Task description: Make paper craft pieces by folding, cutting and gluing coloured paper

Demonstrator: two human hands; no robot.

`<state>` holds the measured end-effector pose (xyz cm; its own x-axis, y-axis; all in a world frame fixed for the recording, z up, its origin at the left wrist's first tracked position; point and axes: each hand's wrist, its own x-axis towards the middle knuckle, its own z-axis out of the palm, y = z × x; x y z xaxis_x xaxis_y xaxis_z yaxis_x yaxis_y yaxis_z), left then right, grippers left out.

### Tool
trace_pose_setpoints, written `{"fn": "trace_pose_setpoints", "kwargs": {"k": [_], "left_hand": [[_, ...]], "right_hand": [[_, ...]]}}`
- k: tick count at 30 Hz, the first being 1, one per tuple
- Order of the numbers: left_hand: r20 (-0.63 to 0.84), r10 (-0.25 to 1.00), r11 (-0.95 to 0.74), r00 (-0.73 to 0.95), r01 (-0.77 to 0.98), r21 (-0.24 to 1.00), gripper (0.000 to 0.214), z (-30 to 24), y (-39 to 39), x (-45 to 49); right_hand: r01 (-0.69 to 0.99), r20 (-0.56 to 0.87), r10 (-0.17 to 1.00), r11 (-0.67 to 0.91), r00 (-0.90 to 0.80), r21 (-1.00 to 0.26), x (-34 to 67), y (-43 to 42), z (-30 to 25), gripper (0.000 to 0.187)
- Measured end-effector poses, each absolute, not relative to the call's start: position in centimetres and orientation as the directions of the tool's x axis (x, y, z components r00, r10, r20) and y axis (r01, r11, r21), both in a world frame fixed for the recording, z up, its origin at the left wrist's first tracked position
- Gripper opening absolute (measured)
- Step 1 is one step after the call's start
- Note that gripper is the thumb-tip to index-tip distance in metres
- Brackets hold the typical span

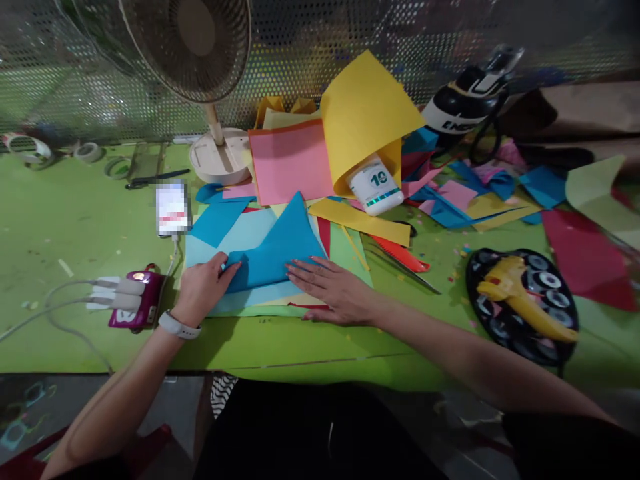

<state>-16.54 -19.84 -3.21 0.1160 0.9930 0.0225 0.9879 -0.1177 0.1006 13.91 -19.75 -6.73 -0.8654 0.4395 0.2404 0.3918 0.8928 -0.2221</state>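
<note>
A blue sheet of paper (273, 257), folded with a peak pointing away from me, lies on a stack of coloured sheets (245, 298). At its left corner, my left hand (203, 287) pinches the paper between thumb and fingers; a white watch band circles that wrist. My right hand (335, 287) lies flat with fingers stretched over the blue paper's right part, pressing on its lower edge. Beyond the hands are a smaller blue piece (220, 223) and a yellow paper strip (363, 220). Scissors with orange-red handles (400, 252) lie right of the stack.
A fan (220, 157) stands at the back left, near a phone (172, 207) and a purple power block (135, 307) with cables. A yellow glue gun (530, 300) rests on a black tray at right. Behind are a white bottle (376, 185), paper scraps and a black-and-white flask (463, 103).
</note>
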Motion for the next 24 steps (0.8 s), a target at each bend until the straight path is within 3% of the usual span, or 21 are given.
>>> {"fn": "trace_pose_setpoints", "kwargs": {"k": [13, 15, 19, 22, 24], "left_hand": [[0.077, 0.995, -0.065, 0.057, 0.991, 0.114, 0.038, -3.4, -20.0, -16.2], [0.167, 0.984, -0.08, 0.063, 0.992, 0.095, 0.044, -3.0, -20.4, -16.1], [0.444, 0.835, -0.342, 0.324, 0.939, -0.04, 0.046, -2.2, -21.9, -15.0], [0.32, 0.742, -0.609, 0.59, 0.792, -0.049, 0.059, -2.5, -23.0, -13.7], [0.217, 0.716, -0.677, 0.664, 0.736, -0.018, 0.072, -3.3, -23.3, -13.1]], "right_hand": [[0.378, 0.263, 0.438, 0.891, -0.86, -0.251, 13.8, -19.9, -7.2, 0.073], [0.383, 0.254, 0.446, 0.885, -0.858, -0.264, 13.9, -19.9, -7.2, 0.073], [0.394, 0.23, 0.456, 0.879, -0.86, -0.269, 13.9, -19.9, -7.4, 0.074], [0.397, 0.233, 0.454, 0.882, -0.86, -0.253, 13.8, -19.9, -7.3, 0.073], [0.395, 0.239, 0.448, 0.887, -0.862, -0.239, 13.8, -19.9, -7.2, 0.071]]}}
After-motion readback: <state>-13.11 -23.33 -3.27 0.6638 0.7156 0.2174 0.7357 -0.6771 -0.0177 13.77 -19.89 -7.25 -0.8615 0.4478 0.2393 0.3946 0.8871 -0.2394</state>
